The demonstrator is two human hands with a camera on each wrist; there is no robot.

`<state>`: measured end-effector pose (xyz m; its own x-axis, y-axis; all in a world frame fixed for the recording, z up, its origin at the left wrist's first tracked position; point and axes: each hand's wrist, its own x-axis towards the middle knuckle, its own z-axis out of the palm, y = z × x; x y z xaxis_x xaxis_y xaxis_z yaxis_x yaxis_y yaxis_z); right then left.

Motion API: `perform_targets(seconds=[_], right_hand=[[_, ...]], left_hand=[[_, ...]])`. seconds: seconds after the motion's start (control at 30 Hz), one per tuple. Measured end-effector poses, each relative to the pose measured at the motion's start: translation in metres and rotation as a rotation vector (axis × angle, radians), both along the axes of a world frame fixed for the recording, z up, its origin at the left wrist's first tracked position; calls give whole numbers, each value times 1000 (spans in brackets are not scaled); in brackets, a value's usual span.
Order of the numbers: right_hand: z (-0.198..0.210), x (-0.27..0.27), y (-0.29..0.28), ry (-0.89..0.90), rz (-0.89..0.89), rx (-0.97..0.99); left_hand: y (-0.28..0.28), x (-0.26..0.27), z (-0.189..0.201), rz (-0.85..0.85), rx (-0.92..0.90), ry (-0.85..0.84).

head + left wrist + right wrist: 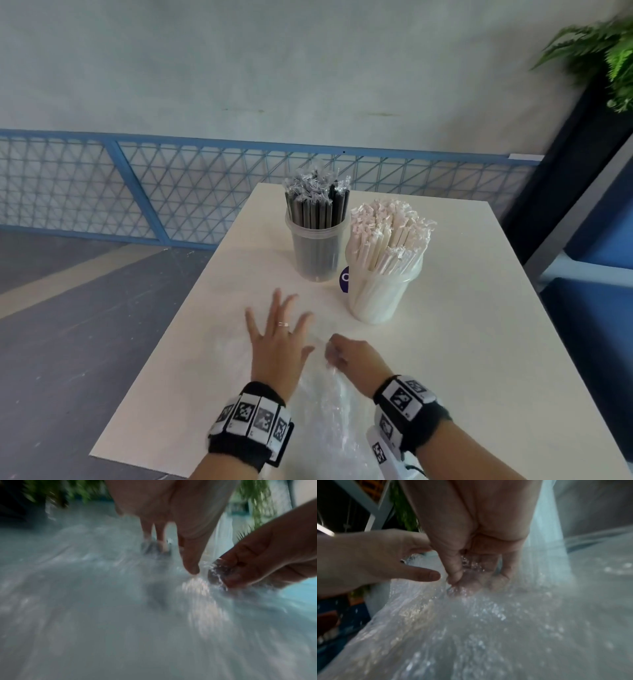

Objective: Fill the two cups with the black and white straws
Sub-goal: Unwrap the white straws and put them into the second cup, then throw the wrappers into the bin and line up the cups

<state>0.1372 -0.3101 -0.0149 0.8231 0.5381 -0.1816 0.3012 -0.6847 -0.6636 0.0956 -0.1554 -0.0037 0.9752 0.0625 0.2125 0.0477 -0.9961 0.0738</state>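
Two clear plastic cups stand at the far middle of the table. The left cup [317, 250] is packed with black wrapped straws [317, 202]; the right cup [380, 294] is packed with white wrapped straws [390, 236]. Nearer me lies a clear plastic bag [329, 418], crumpled and seemingly empty. My left hand [279, 337] is spread flat, fingers straight, over the bag's far end. My right hand [346, 353] pinches a fold of the bag [471, 615] between thumb [453, 573] and curled fingers. In the left wrist view my left hand [188, 555] points down at the blurred bag [120, 615].
The pale table [462, 342] has its left edge close to my left wrist. A purple round sticker [344, 279] peeks out between the cups. A blue mesh railing [137, 192] runs behind, and a green plant [606, 58] hangs at the upper right.
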Motion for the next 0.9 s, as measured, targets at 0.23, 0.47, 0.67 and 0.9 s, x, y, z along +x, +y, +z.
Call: perform_targets(seconds=[0.23, 0.47, 0.67, 0.9], right_hand=[[59, -1, -30, -37, -276, 494], [101, -26, -57, -169, -474, 809], [127, -54, -106, -416, -517, 947], [128, -95, -209, -578, -594, 563]], left_hand=[[-5, -7, 35, 56, -1270, -377], [-39, -9, 77, -243, -1452, -432], [-74, -9, 123, -564, -1271, -294], [-159, -8, 144, -780, -1143, 103]])
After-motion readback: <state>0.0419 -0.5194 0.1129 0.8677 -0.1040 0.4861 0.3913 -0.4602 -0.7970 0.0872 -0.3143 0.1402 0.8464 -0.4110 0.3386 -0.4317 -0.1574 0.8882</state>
